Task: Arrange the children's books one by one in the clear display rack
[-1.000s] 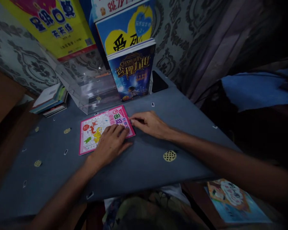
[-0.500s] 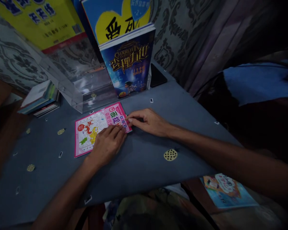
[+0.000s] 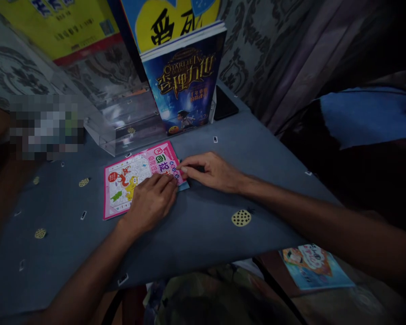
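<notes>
A thin pink picture book (image 3: 123, 208) lies on the grey tablecloth, its cover showing a fox, a yellow animal and Chinese characters. My left hand (image 3: 153, 195) rests on its lower right part, fingers laid out over the cover and hiding some of the print. At the book's right edge, my right hand (image 3: 211, 172) pinches the cover's edge between thumb and forefinger. A sliver of blue page shows under the cover there.
Behind the book, a clear acrylic stand (image 3: 110, 145) holds upright books, with a dark blue book (image 3: 186, 85) in front. A black flat object (image 3: 226, 107) lies behind it. Another blue picture book (image 3: 320, 268) lies below the table's edge. The left-hand pile is blurred out.
The cover's right edge has lifted slightly at my right fingers, and more blue page shows beneath. My left hand stays on the book. The view has shifted a little.
</notes>
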A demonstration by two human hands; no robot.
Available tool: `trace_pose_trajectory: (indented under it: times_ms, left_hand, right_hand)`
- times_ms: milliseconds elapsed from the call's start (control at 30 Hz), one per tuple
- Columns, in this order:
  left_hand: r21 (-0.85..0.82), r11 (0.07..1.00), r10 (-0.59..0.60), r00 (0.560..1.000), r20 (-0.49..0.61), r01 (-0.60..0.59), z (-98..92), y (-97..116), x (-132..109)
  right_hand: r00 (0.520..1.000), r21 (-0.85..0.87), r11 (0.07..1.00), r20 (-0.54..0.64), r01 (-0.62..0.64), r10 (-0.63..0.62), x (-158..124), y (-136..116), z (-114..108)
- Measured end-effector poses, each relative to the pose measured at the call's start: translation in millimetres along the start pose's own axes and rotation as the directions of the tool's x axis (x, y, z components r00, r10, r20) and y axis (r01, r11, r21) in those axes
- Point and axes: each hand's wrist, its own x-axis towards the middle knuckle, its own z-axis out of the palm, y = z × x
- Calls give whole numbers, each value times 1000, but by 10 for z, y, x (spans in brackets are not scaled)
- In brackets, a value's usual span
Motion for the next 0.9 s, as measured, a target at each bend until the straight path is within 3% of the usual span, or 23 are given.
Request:
trace_pose_trajectory:
  times_ms: [300,400,467,533,667,767,900]
  left_hand:
    - [-62,998,-4,997,74,9,-27,2,-19]
    - [-137,989,-35,996,86,47,-50,-141,-41]
    - [-128,982,-124,987,100,136,-57,-322,-90]
    - [-45,957,-279,953,121,286,-63,-543,-165]
    - [138,835,-551,815,182,533,-97,-893,-311]
    - [212,809,-587,777,230,548,-163,-945,-337]
    - [305,789,-611,733,298,534,-301,-860,-285]
  right_hand:
    - [980,-135,981,160,138,-116,-62,-24,67]
    - [958,-197,958,240,207,-157,-77,28,90]
    - [941,-241,932,268,272,-206,-80,68,107]
    - [929,-280,903,271,327,-253,-80,104,128]
    - [916,-324,869,278,373,-290,-70,150,136]
    - [914,-375,848,298,376,-274,-42,170,70]
    - [926,-430,836,307,341,-220,4,191,-86]
